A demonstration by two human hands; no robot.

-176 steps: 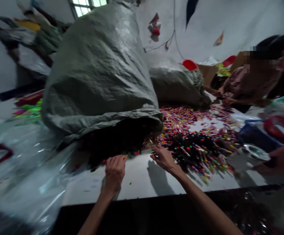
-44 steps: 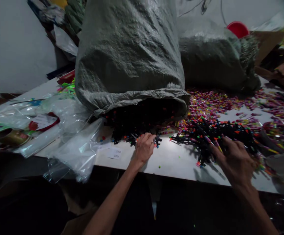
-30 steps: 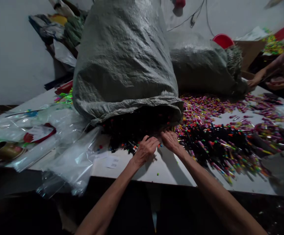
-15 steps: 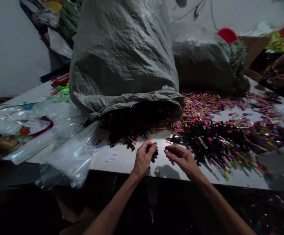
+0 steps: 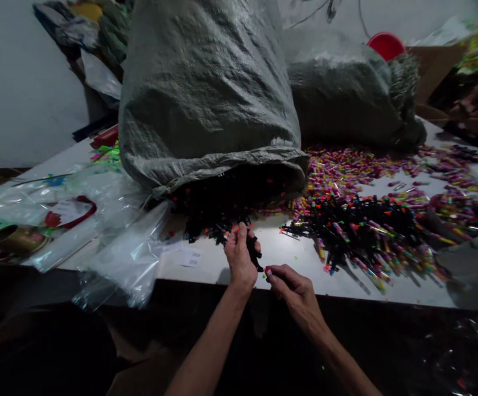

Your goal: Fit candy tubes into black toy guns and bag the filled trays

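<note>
- Landmark: the big grey woven sack (image 5: pixel 209 99) lying on its side on the white table (image 5: pixel 296 258), mouth toward the wearer; black stick-like pieces spill from that mouth
- Left hand (image 5: pixel 242 257), just in front of the sack mouth near the table's front edge; fingers curled tight round a small bundle of black pieces (image 5: pixel 253 254); the number in the bundle cannot be told, several at least
- Right hand (image 5: pixel 292 286), just right of the left hand and nearer the wearer than the sack; thumb and forefinger pinched on one small piece with a pink tip (image 5: pixel 268 271); the two hands are close but not touching
- Progress, as a judgement: early; only a handful is gathered in the left hand, while a dense black pile (image 5: pixel 362 228) lies right of the sack mouth, more sits inside the mouth, and the sack looks well filled; most of the stock appears unhandled
- Counts: grey sacks, two, the second sack (image 5: pixel 346 99) behind and right of the first; wearer's hands, two; another person's hand (image 5: pixel 476 113) at far right, beyond the second sack, blurred; coloured small pieces (image 5: pixel 346 173) scattered right of the sack, far too many to count; clear plastic bags (image 5: pixel 127 258) left of the sack mouth, several, overlapping, exact number unclear; one red round thing (image 5: pixel 385 44) behind the second sack
</note>
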